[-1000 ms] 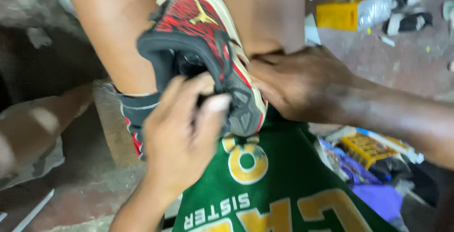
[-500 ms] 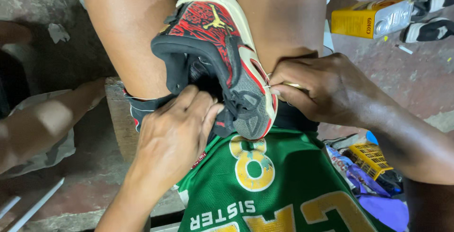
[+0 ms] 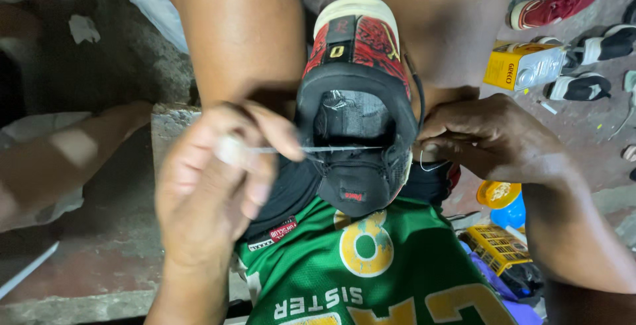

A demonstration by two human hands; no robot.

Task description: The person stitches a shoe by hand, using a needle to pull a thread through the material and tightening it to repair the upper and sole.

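The shoe (image 3: 358, 106) is sitting between the knees at centre. The left hand (image 3: 212, 186), at nine o'clock, is pinching a needle tool (image 3: 318, 149) across its opening; the right hand (image 3: 490, 143), at three o'clock, is gripping the collar and thread (image 3: 430, 164). A slip of the point could be pricking those right fingers.

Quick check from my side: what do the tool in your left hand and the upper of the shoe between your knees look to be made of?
The tool in the left hand: a thin shaft, probably metal, going by its pale glint; its whitish handle is too blurred to tell. The shoe, steadied by the right hand: the black collar looks like matte padded fabric, the red patterned panels like glossier synthetic, the sole edge cream rubber.
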